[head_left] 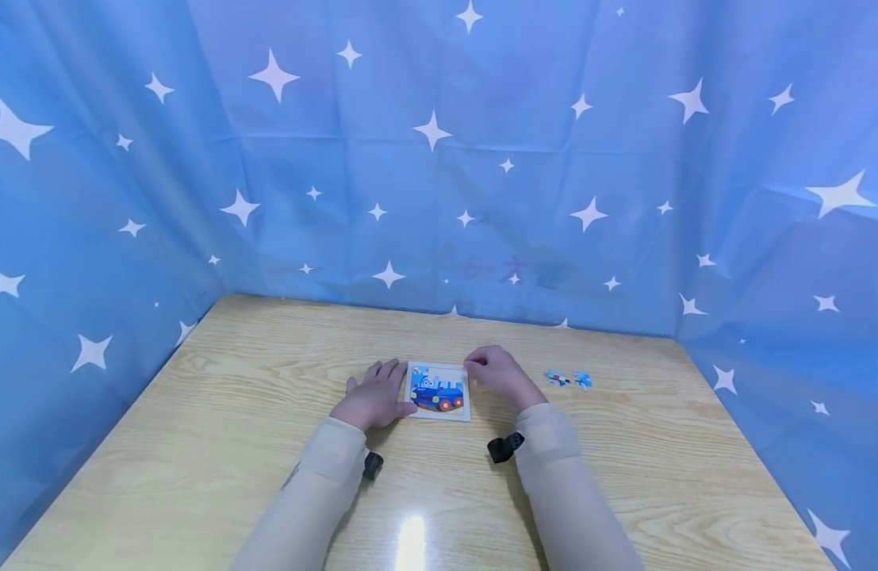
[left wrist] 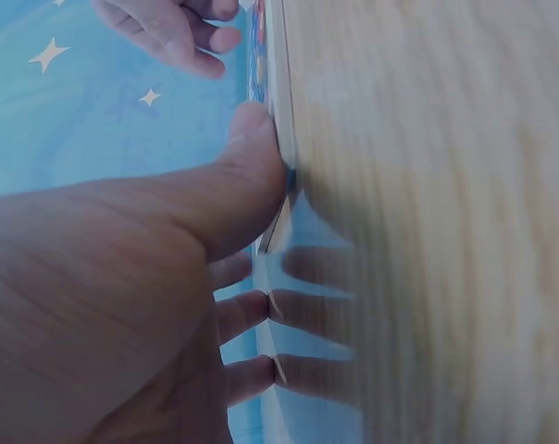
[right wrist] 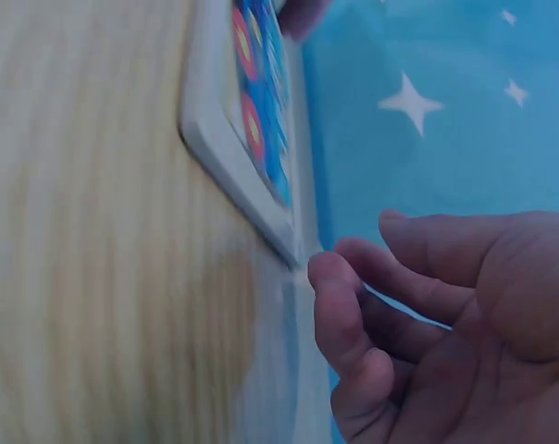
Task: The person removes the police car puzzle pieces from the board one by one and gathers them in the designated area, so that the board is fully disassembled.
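Small square puzzle board (head_left: pixel 439 391) lies flat near the middle of the tabletop (head_left: pixel 624 476), white frame, blue car picture with red wheels. Right wrist view shows one corner of the board (right wrist: pixel 247 176) up close; the picture is cut off at the top edge.

Left hand (head_left: pixel 373 396) lies flat on the tabletop just left of the board, fingers straight and spread, thumb against the board's left edge. Left wrist view confirms it: thumb (left wrist: pixel 252 157) touching the frame, fingertips reflected in the glossy wood.

Right hand (head_left: pixel 497 374) sits at the board's far right corner, fingers curled. Right wrist view shows curled fingers (right wrist: pixel 340 305) beside the corner; whether they pinch anything is hard to make out.

Two loose puzzle pieces (head_left: pixel 567 379) lie well to the right, detail too small to read.

Blue star-printed cloth (head_left: pixel 439 159) hangs behind and at both sides.
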Motion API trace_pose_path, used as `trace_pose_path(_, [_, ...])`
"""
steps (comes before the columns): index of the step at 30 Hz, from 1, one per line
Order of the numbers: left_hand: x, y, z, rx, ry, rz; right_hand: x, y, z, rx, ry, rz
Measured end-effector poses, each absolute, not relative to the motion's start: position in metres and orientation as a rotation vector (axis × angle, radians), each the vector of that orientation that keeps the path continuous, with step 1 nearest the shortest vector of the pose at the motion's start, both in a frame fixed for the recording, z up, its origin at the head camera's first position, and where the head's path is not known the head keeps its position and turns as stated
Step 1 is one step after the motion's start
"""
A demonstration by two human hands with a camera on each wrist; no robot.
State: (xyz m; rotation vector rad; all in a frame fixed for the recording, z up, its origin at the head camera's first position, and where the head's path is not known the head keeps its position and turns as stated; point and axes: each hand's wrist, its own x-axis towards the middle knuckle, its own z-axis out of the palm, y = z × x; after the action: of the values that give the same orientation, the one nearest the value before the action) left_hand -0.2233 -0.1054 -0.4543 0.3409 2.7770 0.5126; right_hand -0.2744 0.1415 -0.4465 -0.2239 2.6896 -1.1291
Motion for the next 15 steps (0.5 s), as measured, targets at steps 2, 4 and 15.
trace_pose_path(2, [-0.224, -0.105, -0.453, 0.345, 2.780, 0.498, -0.273, 0.135, -0.447, -0.251, 2.690, -1.093])
trace_pose_path(4, [-0.224, -0.105, -0.453, 0.357, 2.788, 0.480, -0.271, 0.130, -0.447, -0.250, 2.678, -1.077])
trace_pose_path(15, [-0.221, -0.105, -0.453, 0.375, 2.807, 0.494, -0.265, 0.111, -0.447, -0.297, 2.637, -0.951])
